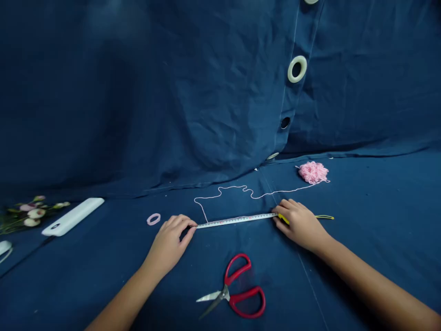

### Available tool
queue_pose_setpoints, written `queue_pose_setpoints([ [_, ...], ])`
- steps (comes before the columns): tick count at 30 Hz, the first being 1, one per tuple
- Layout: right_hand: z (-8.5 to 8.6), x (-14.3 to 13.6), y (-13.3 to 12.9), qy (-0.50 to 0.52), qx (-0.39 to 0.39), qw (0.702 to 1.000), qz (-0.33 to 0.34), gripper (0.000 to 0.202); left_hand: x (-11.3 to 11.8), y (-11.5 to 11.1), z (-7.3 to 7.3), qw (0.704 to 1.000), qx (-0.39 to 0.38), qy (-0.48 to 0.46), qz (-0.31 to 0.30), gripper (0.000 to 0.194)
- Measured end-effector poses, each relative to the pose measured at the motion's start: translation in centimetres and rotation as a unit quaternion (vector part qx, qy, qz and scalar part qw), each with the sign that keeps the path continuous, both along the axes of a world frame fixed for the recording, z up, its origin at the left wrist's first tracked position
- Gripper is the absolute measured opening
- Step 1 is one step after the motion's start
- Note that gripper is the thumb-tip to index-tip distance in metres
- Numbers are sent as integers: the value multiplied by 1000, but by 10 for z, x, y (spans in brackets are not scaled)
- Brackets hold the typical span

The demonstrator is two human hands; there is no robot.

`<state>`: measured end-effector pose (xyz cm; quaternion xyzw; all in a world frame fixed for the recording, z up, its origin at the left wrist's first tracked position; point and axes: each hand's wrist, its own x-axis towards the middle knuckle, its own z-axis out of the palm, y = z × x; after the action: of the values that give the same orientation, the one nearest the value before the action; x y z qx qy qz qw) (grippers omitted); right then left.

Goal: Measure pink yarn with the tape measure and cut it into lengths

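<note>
A white tape measure blade [237, 220] stretches between my two hands, low over the blue cloth. My left hand [169, 242] pinches the blade's free end between thumb and fingertips. Around the yellow tape measure case [284, 219] my right hand [300, 224] is closed, hiding most of it; a yellow wrist cord sticks out to the right. Pink yarn [237, 187] runs along the blade's upper edge, then loops behind it to a pink yarn bundle [313, 172]. Nearer to me lie red-handled scissors [225, 293], blades apart.
A pink ring [153, 219] lies left of my left hand. Further left are a white power strip [74, 217] with a dark cable, artificial flowers [34, 212] and a white object [4, 247] cut by the frame edge. Behind hangs a blue curtain [206, 92] with eyelets.
</note>
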<state>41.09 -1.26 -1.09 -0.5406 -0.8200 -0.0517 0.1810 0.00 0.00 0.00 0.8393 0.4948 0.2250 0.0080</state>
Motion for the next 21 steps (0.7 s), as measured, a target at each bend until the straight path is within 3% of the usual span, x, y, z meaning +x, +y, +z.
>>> queue_pose_setpoints([
  [12,0,-4,-5,3,29,999,-22,13,3,-7,4,1000,-22,3,16,12],
  [21,-6,-2,0,104,24,994,-2,23,1,-6,2,999,-23,-9,39,17],
])
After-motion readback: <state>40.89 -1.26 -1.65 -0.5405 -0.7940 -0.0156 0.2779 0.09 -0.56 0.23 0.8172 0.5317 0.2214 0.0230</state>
